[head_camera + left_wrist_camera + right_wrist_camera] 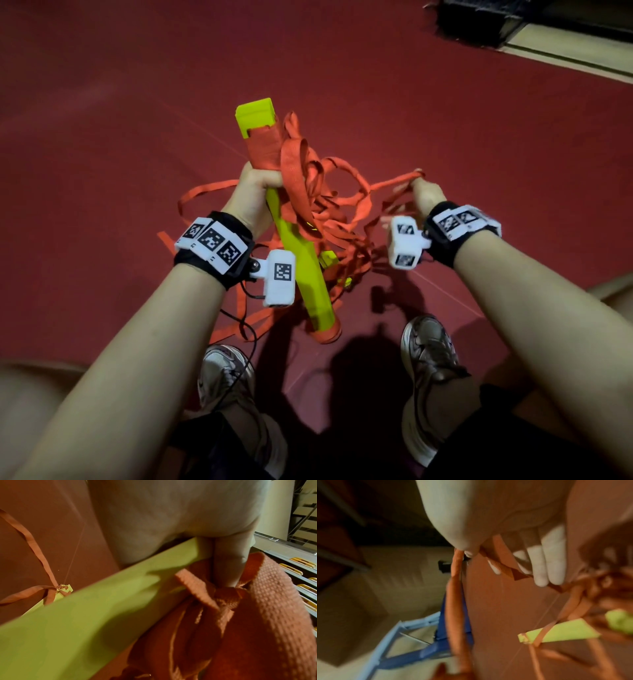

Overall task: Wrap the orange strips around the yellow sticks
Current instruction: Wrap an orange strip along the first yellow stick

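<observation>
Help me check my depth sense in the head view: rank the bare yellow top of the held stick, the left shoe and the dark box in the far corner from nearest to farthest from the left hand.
1. Yellow stick top, just beyond the left hand.
2. Left shoe, below, near the person.
3. Dark box, far upper right.

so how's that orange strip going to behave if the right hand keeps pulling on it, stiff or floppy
Probably very floppy: the orange strip lies in loose, tangled loops and sags between the right hand and the yellow stick. Its woven texture in the left wrist view suggests it won't slip much in a pinch. The tangle may snag rather than feed out cleanly.
</observation>
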